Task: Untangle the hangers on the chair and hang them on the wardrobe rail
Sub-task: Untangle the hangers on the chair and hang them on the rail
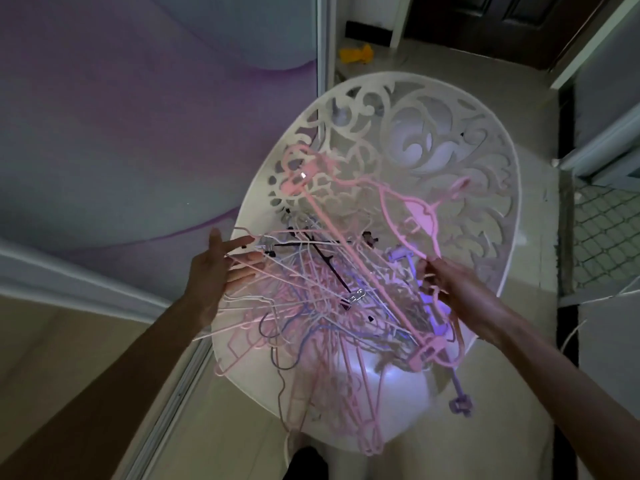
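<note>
A tangled heap of hangers [322, 306], pink, white, purple and black, fills the seat of a white chair [450, 140] with a cut-out scroll back. My left hand [216, 271] is at the heap's left edge with straight spread fingers touching thin white and pink hangers. My right hand [446, 282] is at the heap's right side, its fingers curled round a pink plastic hanger [420, 214] that rises up toward the chair back. Several hangers droop over the seat's front edge. No wardrobe rail is in view.
A sliding wardrobe door [138, 116] with a purple pattern stands on the left, its floor track [173, 386] running beside the chair. A yellow object [355, 54] lies on the floor behind the chair. A dark door is at the back, a tiled area at right.
</note>
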`<control>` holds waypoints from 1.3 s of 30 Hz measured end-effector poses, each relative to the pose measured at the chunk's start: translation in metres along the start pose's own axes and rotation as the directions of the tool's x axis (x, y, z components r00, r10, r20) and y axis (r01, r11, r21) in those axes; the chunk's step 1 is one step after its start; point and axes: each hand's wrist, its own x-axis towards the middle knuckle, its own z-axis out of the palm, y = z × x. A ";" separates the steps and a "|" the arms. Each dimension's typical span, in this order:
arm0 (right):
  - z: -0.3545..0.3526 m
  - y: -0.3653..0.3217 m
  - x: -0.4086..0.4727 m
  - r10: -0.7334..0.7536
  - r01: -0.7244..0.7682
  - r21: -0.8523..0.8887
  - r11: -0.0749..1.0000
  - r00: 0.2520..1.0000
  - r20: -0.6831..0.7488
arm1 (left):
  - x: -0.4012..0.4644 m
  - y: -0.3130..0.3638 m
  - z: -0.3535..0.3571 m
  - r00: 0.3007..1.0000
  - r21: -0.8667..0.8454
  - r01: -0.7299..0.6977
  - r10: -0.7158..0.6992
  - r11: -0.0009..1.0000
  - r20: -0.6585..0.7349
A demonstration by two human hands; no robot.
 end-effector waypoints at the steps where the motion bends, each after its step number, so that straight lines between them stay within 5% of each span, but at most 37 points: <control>1: 0.000 -0.002 -0.006 0.006 -0.004 -0.061 0.998 0.999 0.032 | -0.009 -0.002 0.000 1.000 -0.017 0.001 -0.001 1.000 -0.002; 4: -0.006 -0.006 -0.032 0.026 0.005 -0.223 0.975 0.990 0.135 | -0.049 -0.002 0.002 1.000 -0.057 0.001 -0.001 0.998 0.008; 9: -0.017 -0.040 -0.095 0.032 -0.019 -0.062 0.998 0.975 0.220 | -0.130 0.026 0.000 0.995 -0.126 0.087 -0.081 0.988 0.052; 15: -0.027 -0.119 -0.177 -0.120 0.171 -0.122 0.978 0.930 0.347 | -0.241 0.081 -0.035 0.971 -0.168 0.192 -0.162 0.967 0.178; 20: -0.020 -0.180 -0.229 -0.117 0.235 -0.185 0.954 0.862 0.493 | -0.325 0.132 -0.069 0.995 -0.039 0.018 -0.014 0.999 0.099; 26: 0.016 -0.237 -0.283 -0.097 0.333 -0.301 0.894 0.799 0.594 | -0.413 0.181 -0.114 0.948 0.330 -0.012 -0.095 0.944 0.304; 31: 0.063 -0.255 -0.308 -0.015 0.365 -0.359 0.859 0.719 0.695 | -0.466 0.189 -0.143 0.935 0.541 -0.063 -0.140 0.839 0.325; 39: 0.181 -0.262 -0.354 -0.198 0.535 -0.333 0.776 0.709 0.677 | -0.518 0.164 -0.258 0.998 0.565 -0.038 0.005 0.824 0.061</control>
